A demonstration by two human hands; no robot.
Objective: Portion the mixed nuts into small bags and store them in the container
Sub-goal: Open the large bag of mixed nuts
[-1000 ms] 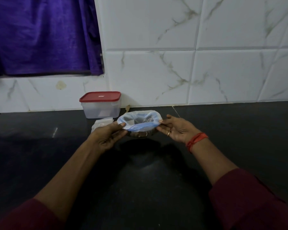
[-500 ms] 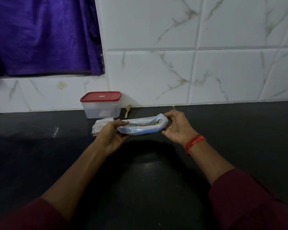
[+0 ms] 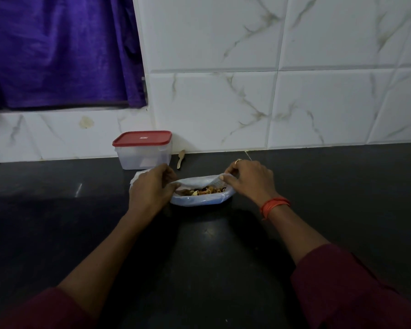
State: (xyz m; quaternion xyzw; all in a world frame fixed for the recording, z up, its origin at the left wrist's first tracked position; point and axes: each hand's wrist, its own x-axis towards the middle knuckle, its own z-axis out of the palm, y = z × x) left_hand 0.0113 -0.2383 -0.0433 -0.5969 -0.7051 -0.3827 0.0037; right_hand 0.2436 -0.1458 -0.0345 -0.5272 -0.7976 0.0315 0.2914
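A clear plastic bag (image 3: 201,201) of mixed nuts (image 3: 205,191) lies on the black counter (image 3: 199,257), its mouth pulled open towards me. My left hand (image 3: 152,189) pinches the bag's left rim. My right hand (image 3: 249,180) pinches the right rim and folds it back. A clear container (image 3: 142,151) with a red lid stands shut against the wall, behind my left hand. Small empty bags (image 3: 138,175) lie in a pile just behind my left hand, mostly hidden by it.
A small wooden spoon (image 3: 180,158) lies by the wall, right of the container. White marble tiles back the counter. A purple curtain (image 3: 57,51) hangs at the upper left.
The bag has come down from the air onto the counter. Both hands have rolled its rim outward, so the nuts inside now show.
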